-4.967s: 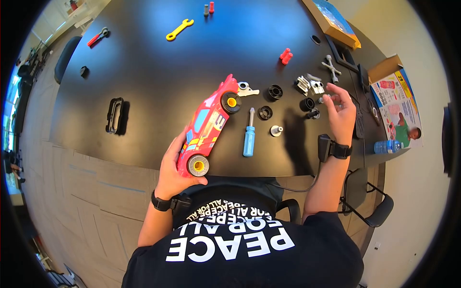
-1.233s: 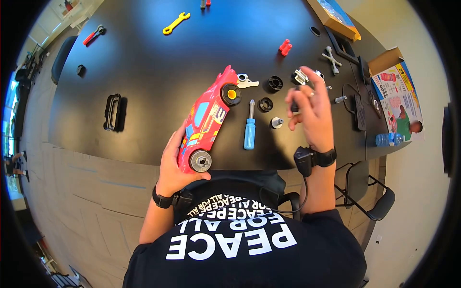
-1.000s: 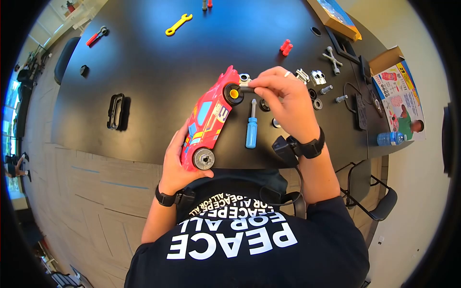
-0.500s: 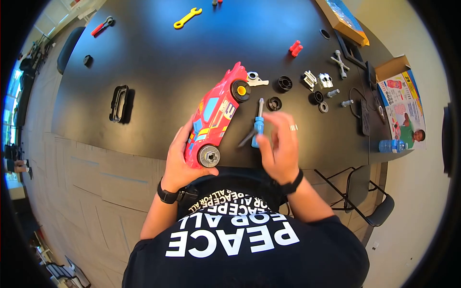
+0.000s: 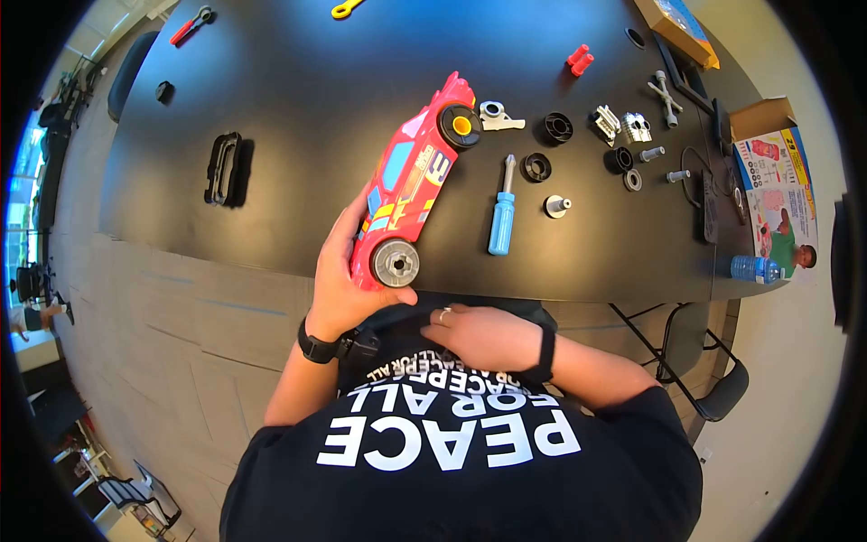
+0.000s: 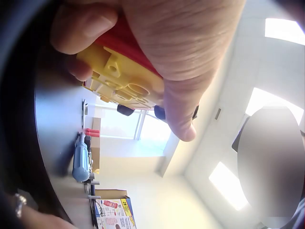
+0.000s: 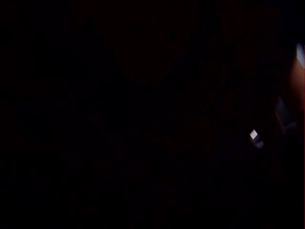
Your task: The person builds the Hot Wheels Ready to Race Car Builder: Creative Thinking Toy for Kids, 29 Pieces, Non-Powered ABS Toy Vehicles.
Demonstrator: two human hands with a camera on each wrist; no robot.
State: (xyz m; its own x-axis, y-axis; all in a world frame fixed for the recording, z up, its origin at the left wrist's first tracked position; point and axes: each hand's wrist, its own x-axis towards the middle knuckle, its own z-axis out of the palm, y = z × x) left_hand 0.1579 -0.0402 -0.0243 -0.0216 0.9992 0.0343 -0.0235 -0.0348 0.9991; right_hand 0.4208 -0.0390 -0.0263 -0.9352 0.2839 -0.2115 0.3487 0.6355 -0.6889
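My left hand grips the rear of a red toy race car from below and behind, its thumb by the near wheel, which has a grey hub. The far wheel is black with a yellow centre. In the left wrist view the car's yellow underside shows beneath the fingers. My right hand, with a ring, lies low against the black shirt below the table edge. Its fingertips are lost in dark cloth, so I cannot tell whether it holds anything. The right wrist view is almost black.
A blue screwdriver lies right of the car, beside black rings and a grey-white peg. Silver engine pieces, grey bolts and a cross wrench lie farther right. A black frame is at left.
My right hand, which was at the far wheel with a dark stick-like piece, has drawn back past the screwdriver to my lap. The near wheel's yellow centre has become grey. The left hand keeps the car.
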